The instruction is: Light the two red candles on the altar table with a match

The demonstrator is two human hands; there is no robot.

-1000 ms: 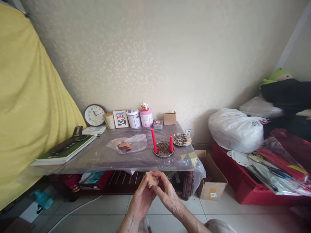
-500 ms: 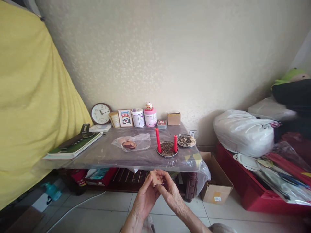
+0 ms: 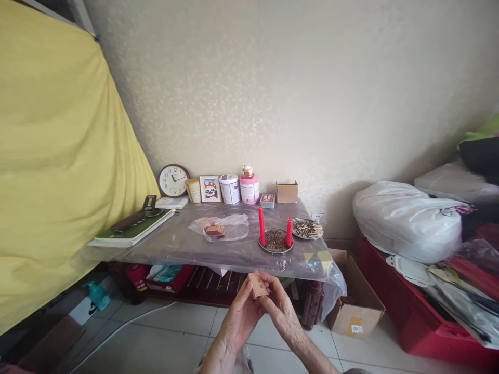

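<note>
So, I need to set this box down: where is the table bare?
Bare: front strip of the table, between the green book and the candle dish, before the plastic bag. Crowded: the back row by the clock.

A single head-worn camera looks forward and slightly down, facing a pale wall (image 3: 312,93) almost square on. The left hand (image 3: 237,319) and right hand (image 3: 283,314), pinching a small tan box (image 3: 258,285), sit closest to the lens, at bottom centre. A low table (image 3: 175,244) lies beyond them at mid-distance. A yellow sheet (image 3: 58,182) fills the left edge, and a white bag (image 3: 405,221) sits toward the right.
</note>
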